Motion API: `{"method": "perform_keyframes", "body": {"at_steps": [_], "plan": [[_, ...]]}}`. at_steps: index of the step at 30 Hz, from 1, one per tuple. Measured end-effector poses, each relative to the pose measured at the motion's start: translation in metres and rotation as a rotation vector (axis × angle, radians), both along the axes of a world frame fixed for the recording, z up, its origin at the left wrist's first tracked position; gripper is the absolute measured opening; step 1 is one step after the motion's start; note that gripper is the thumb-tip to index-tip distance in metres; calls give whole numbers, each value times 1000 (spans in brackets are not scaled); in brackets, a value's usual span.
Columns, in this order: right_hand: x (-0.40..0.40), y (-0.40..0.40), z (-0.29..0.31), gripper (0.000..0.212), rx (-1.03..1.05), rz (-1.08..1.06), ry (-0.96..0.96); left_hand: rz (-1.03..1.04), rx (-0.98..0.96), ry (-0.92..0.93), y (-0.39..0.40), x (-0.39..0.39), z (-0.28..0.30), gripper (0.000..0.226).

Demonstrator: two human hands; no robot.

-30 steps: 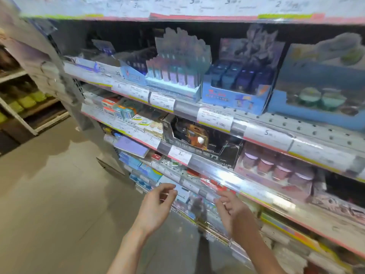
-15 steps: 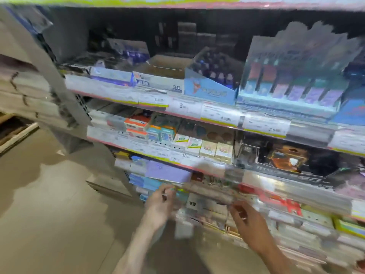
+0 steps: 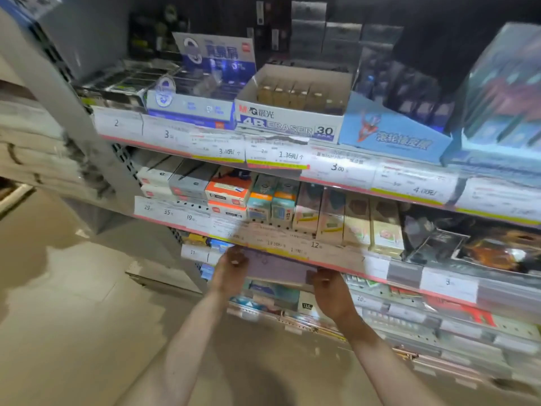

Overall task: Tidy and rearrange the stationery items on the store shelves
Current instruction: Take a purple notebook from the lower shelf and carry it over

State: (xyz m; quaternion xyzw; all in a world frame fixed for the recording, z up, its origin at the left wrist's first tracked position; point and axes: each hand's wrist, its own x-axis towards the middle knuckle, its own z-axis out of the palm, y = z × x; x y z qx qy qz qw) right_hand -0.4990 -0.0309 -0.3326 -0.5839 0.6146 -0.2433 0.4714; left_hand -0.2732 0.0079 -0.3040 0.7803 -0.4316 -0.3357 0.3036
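Note:
A flat purple box sits on the third shelf down, just under the price-label rail. My left hand grips its left end and my right hand grips its right end, fingers curled round the edges. The box's back part is hidden under the shelf above. Blue packs lie directly beneath it.
Above are rows of small boxed items, orange and teal boxes, and a white eraser carton on the top shelf. A dark display box stands to the right. The grey shelf upright and floor lie left.
The view has swung left and closer to the shelves. Both hands rose from the lower shelf front and took hold of the purple box's two ends.

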Motion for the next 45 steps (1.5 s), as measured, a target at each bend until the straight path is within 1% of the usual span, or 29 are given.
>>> {"method": "perform_keyframes", "body": {"at_steps": [2,4,6,7,9,10,11,12,14,17,18,20,23,27,30,31,33,34,38,40,42,45], "plan": [[8,-2,0,21,-9,-40,49,9,-3,65,-3,4,-8,21],[11,-1,2,14,-21,-73,30,37,-43,150,-6,9,-24,20],[10,3,2,16,13,-84,-47,43,-31,205,-4,15,-35,28],[8,4,-1,19,52,-94,-97,46,-18,249,2,15,-30,28],[5,11,-4,23,179,-164,-241,69,6,342,18,12,-16,23],[3,15,-5,26,254,-223,-322,68,38,382,24,13,-18,19],[-1,21,-6,29,301,-247,-344,59,68,397,29,14,-21,13],[-4,28,-8,29,322,-233,-346,48,96,393,30,14,-24,14],[-12,43,-14,19,328,-156,-255,63,145,415,25,16,-38,25],[-22,57,-24,15,378,-126,-152,139,76,526,16,6,-33,12],[-24,60,-24,14,395,-117,-139,133,45,540,14,3,-30,12],[-27,61,-20,9,411,-106,-116,119,20,528,14,-2,-27,20],[-29,54,-18,16,386,-105,-109,133,6,554,17,-5,-29,20],[-20,28,-23,25,350,-168,-250,145,-10,572,23,-5,-30,21],[-7,9,-20,34,315,-191,-279,159,-12,567,30,-8,-27,21],[-4,5,-22,30,321,-198,-282,162,-8,561,32,-8,-26,21],[1,5,-20,13,316,-158,-241,161,-12,539,39,-6,-28,22],[1,7,-18,7,313,-135,-215,163,-16,531,44,-5,-28,22],[-6,27,-18,12,351,-55,-148,154,5,502,63,-1,-38,25],[-13,43,-23,14,385,-47,-168,125,21,489,75,-4,-43,18],[-22,57,-30,22,383,-27,-135,117,21,487,89,-9,-51,10],[-36,78,-31,24,398,-13,-98,90,24,451,108,-22,-60,12]]}}
